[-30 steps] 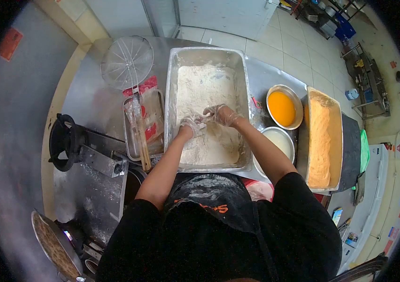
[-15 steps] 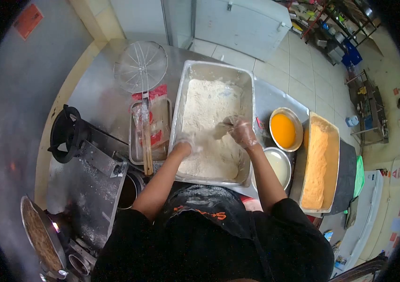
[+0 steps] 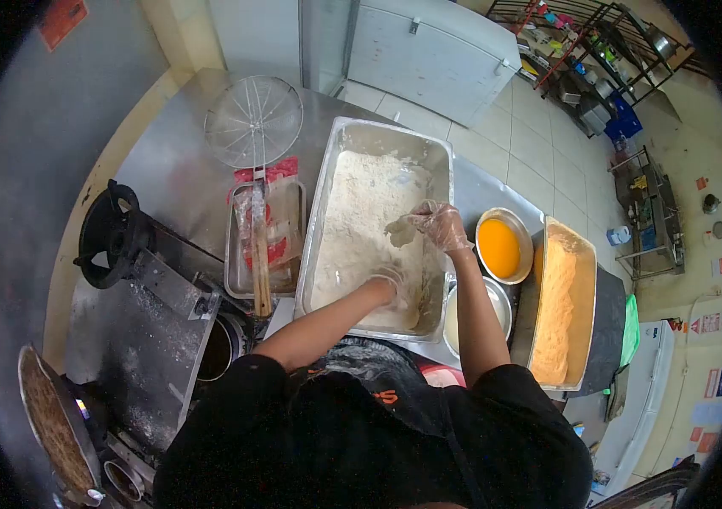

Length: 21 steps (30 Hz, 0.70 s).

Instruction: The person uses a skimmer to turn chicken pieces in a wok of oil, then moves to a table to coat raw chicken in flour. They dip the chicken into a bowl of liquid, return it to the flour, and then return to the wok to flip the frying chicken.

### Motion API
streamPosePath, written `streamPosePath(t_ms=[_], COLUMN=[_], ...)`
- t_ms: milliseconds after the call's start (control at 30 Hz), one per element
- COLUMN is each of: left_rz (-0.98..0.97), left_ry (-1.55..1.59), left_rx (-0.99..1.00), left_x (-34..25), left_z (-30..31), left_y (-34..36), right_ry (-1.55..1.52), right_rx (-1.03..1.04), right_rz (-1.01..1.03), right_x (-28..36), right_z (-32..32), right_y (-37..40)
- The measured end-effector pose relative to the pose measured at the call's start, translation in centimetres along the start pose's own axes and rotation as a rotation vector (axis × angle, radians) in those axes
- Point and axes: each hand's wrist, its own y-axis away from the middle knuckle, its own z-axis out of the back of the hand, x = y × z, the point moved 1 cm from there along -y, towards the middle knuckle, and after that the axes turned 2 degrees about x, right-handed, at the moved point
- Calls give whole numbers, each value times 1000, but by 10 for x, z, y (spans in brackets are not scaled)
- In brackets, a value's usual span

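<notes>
A deep metal pan (image 3: 320, 199) holds a bed of white flour (image 3: 365, 191). My right hand (image 3: 441, 224), in a clear plastic glove, is closed on a pale, flour-coated piece (image 3: 400, 231) above the right part of the flour. What kind of piece it is, I cannot make out. Lower down in the pan, my gloved left hand (image 3: 388, 283) is at the flour, its fingers partly hidden in it. Right of the pan are a bowl of orange-yellow liquid (image 3: 498, 248) and a bowl of whitish liquid (image 3: 497, 305), partly covered by my right forearm.
A long tray of orange crumbs (image 3: 554, 314) stands at the right. On the left are a wire skimmer (image 3: 255, 123) over a small tray with plastic packets (image 3: 279, 204), a black burner (image 3: 109, 233), and a wide pan (image 3: 55, 416) beside a flame.
My left hand has moved right across the flour, toward the pan's lower right. My right hand has lifted slightly with the coated piece, which shows more clearly. The view has shifted a little.
</notes>
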Motion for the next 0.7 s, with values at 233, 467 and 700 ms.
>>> streamPosePath(t_ms=[233,467,700], left_rz=[36,526,866], left_ry=[237,153,116], left_rx=[99,-397,-178], left_x=[-14,45,82], left_z=[129,239,231], left_y=[73,197,242], right_ry=[-71,-95,136], right_rx=[-66,74,-123], right_rz=[-8,-40,-125], right_x=[-1,6,-73], right_z=[-4,-47,-72], right_y=[12,17,-12])
